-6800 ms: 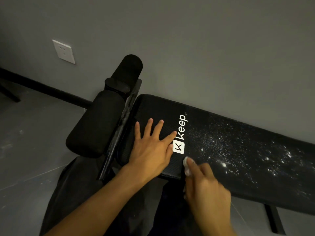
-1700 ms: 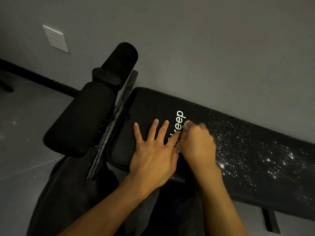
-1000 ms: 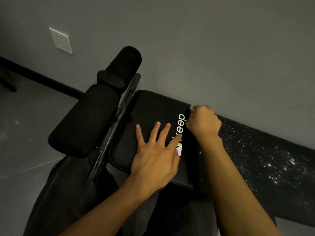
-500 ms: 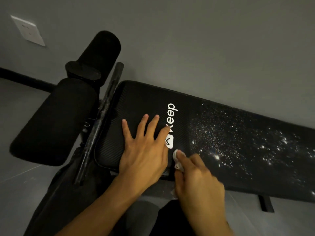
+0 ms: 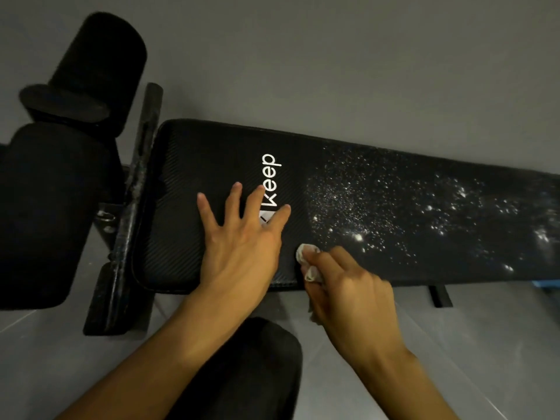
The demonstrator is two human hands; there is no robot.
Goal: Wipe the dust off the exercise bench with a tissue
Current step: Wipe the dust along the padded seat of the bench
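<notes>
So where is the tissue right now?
In the head view the tissue is bunched in the right hand, on the near edge of the bench, between the left hand and the white dust.

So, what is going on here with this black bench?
A person is wiping a black padded exercise bench with a crumpled white tissue. The right hand pinches the tissue on the pad's near edge, just beside the white speckled dust that covers the right part. The left hand lies flat, fingers spread, on the clean end, partly over the white Keep logo.
</notes>
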